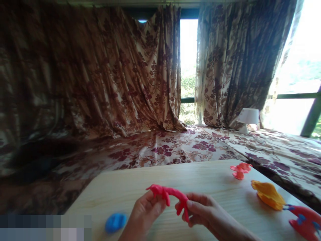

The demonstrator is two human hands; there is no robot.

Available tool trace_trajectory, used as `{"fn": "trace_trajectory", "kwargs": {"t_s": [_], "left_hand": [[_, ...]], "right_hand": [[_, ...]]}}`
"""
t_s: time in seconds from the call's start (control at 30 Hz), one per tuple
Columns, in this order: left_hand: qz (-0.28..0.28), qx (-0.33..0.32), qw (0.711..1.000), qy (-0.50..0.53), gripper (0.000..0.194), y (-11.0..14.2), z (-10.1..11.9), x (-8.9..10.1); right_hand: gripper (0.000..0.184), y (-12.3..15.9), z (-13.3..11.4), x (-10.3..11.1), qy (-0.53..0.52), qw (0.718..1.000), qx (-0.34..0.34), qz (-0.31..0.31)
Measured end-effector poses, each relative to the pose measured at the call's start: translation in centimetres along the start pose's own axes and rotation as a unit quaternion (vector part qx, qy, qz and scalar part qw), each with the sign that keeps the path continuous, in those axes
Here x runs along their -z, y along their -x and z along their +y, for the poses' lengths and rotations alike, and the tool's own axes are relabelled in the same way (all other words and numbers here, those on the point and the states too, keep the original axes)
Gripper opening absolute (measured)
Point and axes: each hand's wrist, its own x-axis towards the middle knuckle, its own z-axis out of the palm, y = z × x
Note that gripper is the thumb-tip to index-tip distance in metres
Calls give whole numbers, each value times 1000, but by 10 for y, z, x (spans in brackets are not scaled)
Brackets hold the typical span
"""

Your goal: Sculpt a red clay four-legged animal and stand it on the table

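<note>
Both of my hands hold a pink toy animal figure [168, 194] just above a light wooden table [120, 190]. My left hand [144, 212] pinches its front end, fingers closed around it. My right hand [204, 212] grips its rear end and legs, fingers curled. The figure lies stretched between the two hands, roughly level.
On the table lie a blue lump [115, 222] at the left, a small coral-red toy [240, 170], an orange shell-like toy [268, 195] and a red and blue toy [306, 222] at the right. Behind are flowered bedding, curtains, a bright window and a white lamp [248, 118].
</note>
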Motion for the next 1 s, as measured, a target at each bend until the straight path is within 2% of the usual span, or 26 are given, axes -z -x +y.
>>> {"fn": "trace_trajectory", "kwargs": {"t_s": [0.1, 0.17, 0.27, 0.3, 0.33, 0.4, 0.43, 0.5, 0.57, 0.67, 0.77, 0.9, 1.0], "left_hand": [[-6, 14, 1000, -22, 45, 1, 7, 10], [2, 15, 997, -73, 47, 0, 21, 22], [81, -36, 986, -139, 35, -5, 43, 32], [79, -51, 979, -181, 32, -7, 48, 30], [45, -53, 973, -222, 29, -8, 49, 25], [-33, -13, 961, -274, 41, -9, 43, 10], [-53, 12, 955, -292, 46, -10, 36, 1], [-83, 35, 944, -318, 38, -11, 20, -12], [-97, 52, 947, -302, 31, -11, 6, -17], [-100, 60, 959, -260, 43, -11, -2, -14], [-81, 33, 966, -243, 59, -8, 1, -12], [-64, 37, 948, -309, 53, -1, 6, -16], [-50, 51, 939, -335, 53, 2, 2, -17]], "right_hand": [[30, 0, -2, 0, 17, 1000, 10, 16], [33, 1, -7, 1, 43, 998, 29, 30], [35, 3, -16, 2, 116, 990, 54, 55], [35, 3, -18, 2, 140, 986, 57, 65], [34, 3, -19, 2, 159, 983, 57, 73], [34, 2, -18, 2, 184, 978, 57, 77], [33, 1, -17, 1, 193, 977, 59, 70], [31, 0, -15, 1, 204, 975, 72, 53], [30, 0, -14, 0, 199, 974, 98, 55], [28, 1, -15, -1, 173, 975, 129, 58], [25, 3, -17, -3, 154, 979, 127, 42], [18, 2, -15, -2, 192, 974, 108, 57], [14, 2, -14, -3, 199, 973, 92, 71]]}}
